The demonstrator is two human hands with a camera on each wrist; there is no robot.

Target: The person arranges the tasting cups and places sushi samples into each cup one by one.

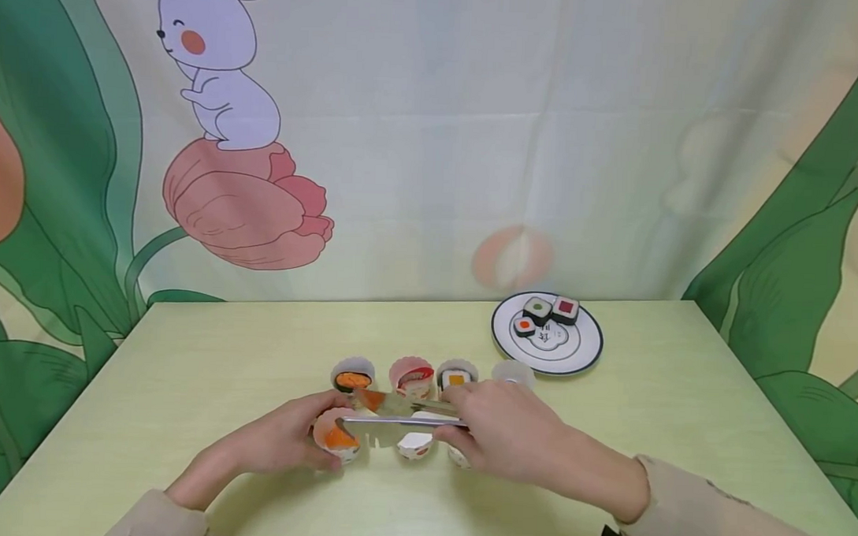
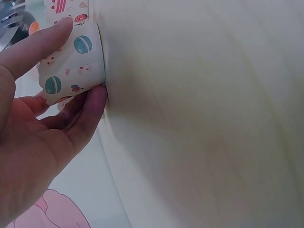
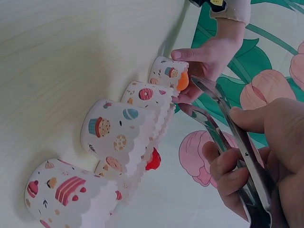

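My left hand (image 1: 277,435) holds a small paper cup (image 2: 78,59) with printed sweets on its side, thumb and fingers round it at the table. An orange piece (image 1: 341,436) shows in this cup's mouth. In my right hand (image 1: 512,430) is a pair of metal tongs (image 3: 240,147), gripped between thumb and curled fingers. The tongs' tips are apart, close to the cup in my left hand, with nothing visible between them. Behind stand a cup with orange-topped sushi (image 1: 354,380), a cup with a red piece (image 1: 415,375) and a cup with yellow-centred sushi (image 1: 457,379).
A pale cup (image 1: 514,373) stands at the right end of the back row. More printed cups (image 3: 102,128) stand in front, partly hidden by my right hand in the head view. A white plate (image 1: 578,348) at the back right carries three sushi pieces (image 1: 539,310).
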